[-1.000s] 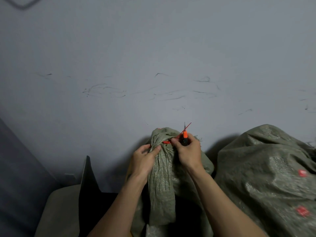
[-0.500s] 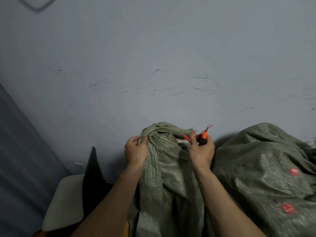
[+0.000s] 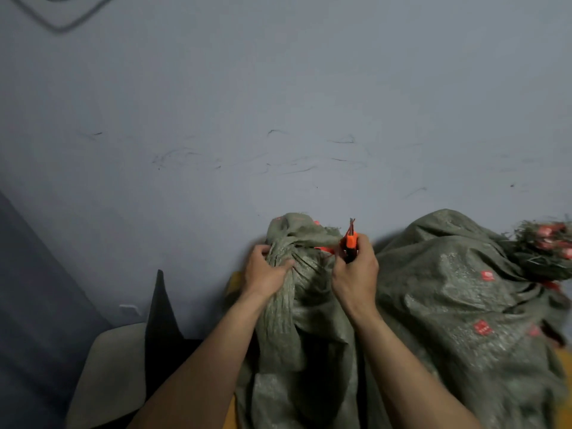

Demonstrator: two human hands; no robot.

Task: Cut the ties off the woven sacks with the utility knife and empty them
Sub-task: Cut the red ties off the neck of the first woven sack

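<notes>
Two hands met at lower centre: the left hand gripped the woven sack by its bunched neck, the right hand clenched the utility knife beside the orange tie, which apparently needed cutting next, away from the fingers.

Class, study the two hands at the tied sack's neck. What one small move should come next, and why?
Probably tip the utility knife down onto the orange tie and slice away from the left hand. The tie shows round the sack neck, which the left hand grips; the right hand holds the knife blade-up beside it.
</notes>
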